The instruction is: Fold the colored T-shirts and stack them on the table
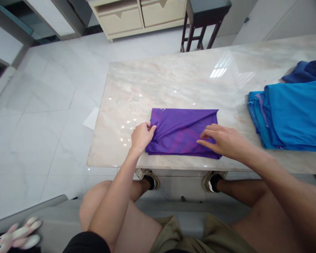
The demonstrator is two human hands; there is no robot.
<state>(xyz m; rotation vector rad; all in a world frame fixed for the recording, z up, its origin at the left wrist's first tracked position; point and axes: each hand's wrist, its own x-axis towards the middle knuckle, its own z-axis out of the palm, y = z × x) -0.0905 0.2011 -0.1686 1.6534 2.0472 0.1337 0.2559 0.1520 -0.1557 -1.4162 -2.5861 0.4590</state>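
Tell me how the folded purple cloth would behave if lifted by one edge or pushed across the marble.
The purple cloth is probably floppy: it bunches where the left hand pinches it. It looks thin, so likely light. On the glossy marble table it may slide easily, though the right hand pressing flat pins it.

Purple cloth [183, 130], seemingly pink-streaked

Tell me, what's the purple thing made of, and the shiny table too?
The purple garment looks like thin, smooth fabric, maybe a sporty synthetic: it folds flat, creases softly and has a slight sheen. The left hand pinches its edge, and the right hand presses on it. The table looks like polished marble or a stone lookalike: pale with faint veins and mirror-like light reflections.
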